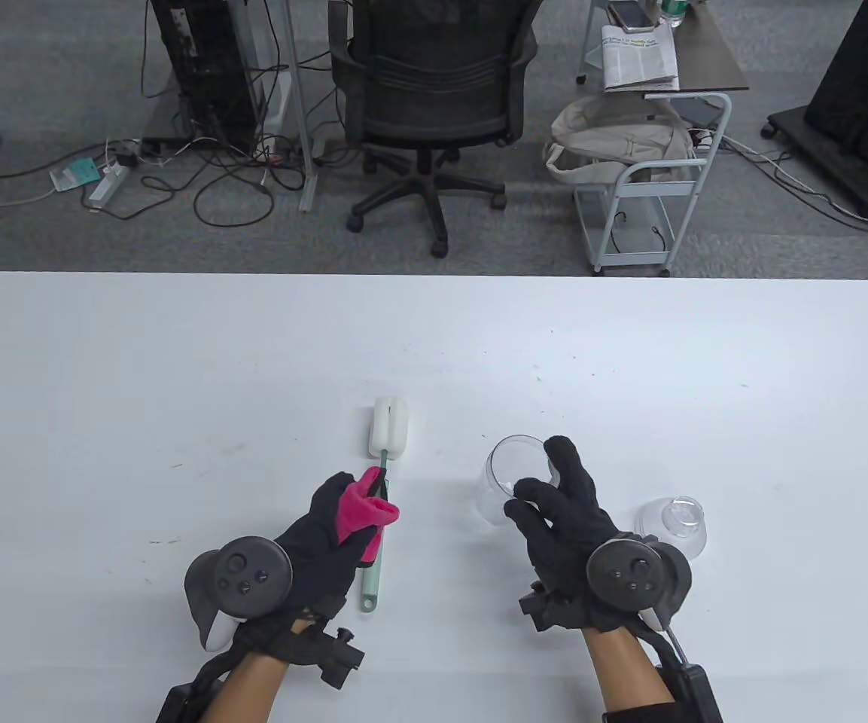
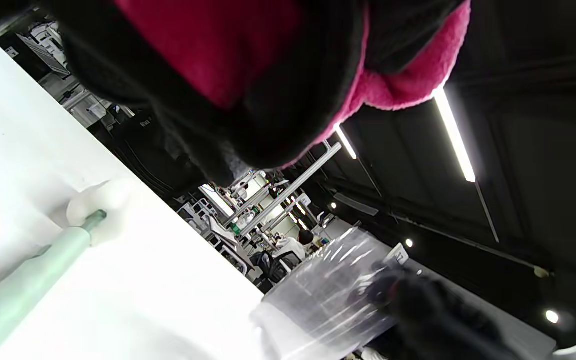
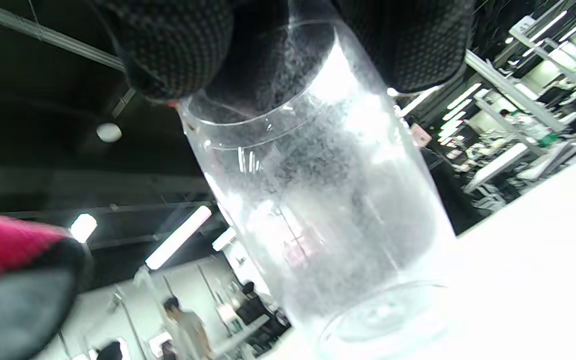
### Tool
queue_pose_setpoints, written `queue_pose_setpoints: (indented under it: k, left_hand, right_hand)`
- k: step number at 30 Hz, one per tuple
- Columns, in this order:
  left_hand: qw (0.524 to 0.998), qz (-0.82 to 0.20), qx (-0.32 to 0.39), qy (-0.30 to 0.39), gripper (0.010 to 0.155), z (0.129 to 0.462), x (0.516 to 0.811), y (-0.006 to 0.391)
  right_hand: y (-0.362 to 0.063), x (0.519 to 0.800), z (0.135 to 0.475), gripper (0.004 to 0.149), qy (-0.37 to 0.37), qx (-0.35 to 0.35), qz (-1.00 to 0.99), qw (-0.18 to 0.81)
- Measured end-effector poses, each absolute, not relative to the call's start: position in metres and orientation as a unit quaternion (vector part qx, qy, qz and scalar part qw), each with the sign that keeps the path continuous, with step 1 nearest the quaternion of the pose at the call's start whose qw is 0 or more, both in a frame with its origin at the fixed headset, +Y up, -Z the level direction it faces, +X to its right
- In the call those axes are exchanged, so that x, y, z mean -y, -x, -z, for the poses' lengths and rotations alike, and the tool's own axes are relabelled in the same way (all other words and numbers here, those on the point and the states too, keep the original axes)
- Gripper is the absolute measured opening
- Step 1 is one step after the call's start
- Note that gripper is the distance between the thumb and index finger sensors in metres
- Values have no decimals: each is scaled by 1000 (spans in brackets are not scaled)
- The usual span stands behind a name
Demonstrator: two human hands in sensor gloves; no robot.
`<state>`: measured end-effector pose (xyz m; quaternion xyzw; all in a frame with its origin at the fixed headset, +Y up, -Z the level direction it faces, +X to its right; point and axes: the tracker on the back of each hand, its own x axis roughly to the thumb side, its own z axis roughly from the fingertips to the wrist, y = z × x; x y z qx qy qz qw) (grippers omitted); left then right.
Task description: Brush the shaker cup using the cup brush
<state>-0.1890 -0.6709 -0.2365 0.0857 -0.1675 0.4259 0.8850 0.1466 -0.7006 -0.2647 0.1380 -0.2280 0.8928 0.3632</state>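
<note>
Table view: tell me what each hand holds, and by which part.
The left hand grips the cup brush by its green handle. The right hand holds the shaker cup at its rim.

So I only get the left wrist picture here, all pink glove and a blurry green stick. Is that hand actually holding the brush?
Observer: From the table view, the left hand has its fingers over the cup brush handle, which lies on the table; whether it grips yet, I cannot tell.
Operator: And the clear thing in my corner?
Observer: That is the shaker cup, standing upright, mouth open.
Operator: Is anyone touching it?
Observer: Yes. In the right wrist view the right hand's fingertips sit on its rim.
Operator: Where is its lid?
Observer: A clear lid rests on the table beside the right hand.
</note>
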Motion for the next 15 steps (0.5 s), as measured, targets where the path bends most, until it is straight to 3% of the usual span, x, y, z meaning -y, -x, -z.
queue_pose_setpoints:
  k: [5, 12, 15]
  left_hand:
    - [891, -414, 168, -81, 70, 236, 669, 191]
    - [902, -385, 188, -49, 66, 236, 673, 183]
    - [907, -374, 189, -41, 63, 235, 675, 180]
  right_hand:
    - [-137, 716, 272, 34, -139, 200, -927, 284]
    - [-134, 725, 275, 35, -125, 169, -934, 290]
    - [-141, 715, 272, 51, -129, 170, -928, 305]
